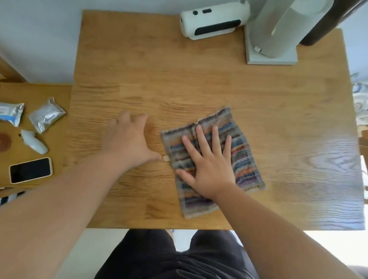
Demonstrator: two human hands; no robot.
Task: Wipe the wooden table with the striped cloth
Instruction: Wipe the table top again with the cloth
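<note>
The striped cloth (245, 165) lies flat and folded on the wooden table (183, 78), a little right of the middle and near the front edge. My right hand (207, 162) presses down on it, palm flat, fingers spread. My left hand (128, 139) rests on the bare wood just left of the cloth. Its fingers are apart, it holds nothing, and its thumb reaches toward the cloth's left edge. The picture is slightly blurred.
A white device (213, 21) and a pale stand with a square base (273, 36) sit at the table's far right. A lower side table (9, 96) on the left carries a phone (31, 170), two foil packets (46, 114), and a small white bottle (33, 142).
</note>
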